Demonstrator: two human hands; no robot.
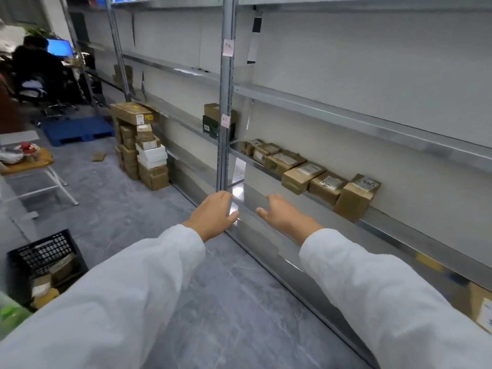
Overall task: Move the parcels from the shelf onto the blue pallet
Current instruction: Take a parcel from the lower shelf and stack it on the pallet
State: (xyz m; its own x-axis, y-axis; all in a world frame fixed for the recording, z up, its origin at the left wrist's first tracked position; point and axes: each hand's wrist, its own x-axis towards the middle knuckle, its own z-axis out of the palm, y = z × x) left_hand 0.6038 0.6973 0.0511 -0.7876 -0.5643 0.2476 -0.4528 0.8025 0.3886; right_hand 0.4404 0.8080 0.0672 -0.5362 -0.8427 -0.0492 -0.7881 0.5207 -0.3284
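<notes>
Grey floor (127,209) bears black crate (37,243) of cartons (45,294); left hand (213,217) and right hand (282,214) are relaxed, empty.

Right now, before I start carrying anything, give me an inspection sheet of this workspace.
Surface: grey metal shelf, long steel ledges.
Job's things: row of brown cardboard parcels on one shelf ledge; blue plastic pallet on the floor far left, top looks bare.
Clutter: stack of brown and white boxes on the floor beside the shelf; black plastic crate holding boxes, near left.
Hands: left hand and right hand open, reaching toward the shelf, holding nothing.
Cables: nothing seen.
Surroundings: seated person at lit blue monitor; grey floor.
</notes>
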